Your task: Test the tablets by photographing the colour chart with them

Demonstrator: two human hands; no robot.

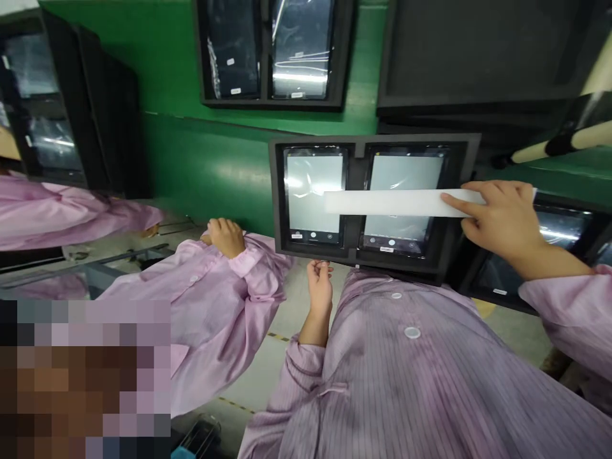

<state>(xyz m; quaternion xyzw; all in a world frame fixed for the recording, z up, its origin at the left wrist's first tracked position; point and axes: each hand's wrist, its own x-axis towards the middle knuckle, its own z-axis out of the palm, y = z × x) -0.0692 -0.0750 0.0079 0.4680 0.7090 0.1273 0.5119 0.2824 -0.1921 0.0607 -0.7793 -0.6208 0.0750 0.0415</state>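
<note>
A black foam tray [356, 197] holds two screen panels side by side, the left panel [313, 191] and the right panel [404, 172]. A long white strip [382, 203] lies across both panels. My right hand [500, 220] grips the strip's right end, with the index finger stretched along it. My left hand [319, 284] is at the tray's near edge, its fingers curled and pinched on that rim. My striped pink gown [411, 382] fills the lower part of the view.
A co-worker in a pink gown [210, 306] stands on the left, one hand [227, 236] resting at the green bench [210, 159]. More black trays with panels sit at the back [268, 57], far left [48, 108] and right [549, 248].
</note>
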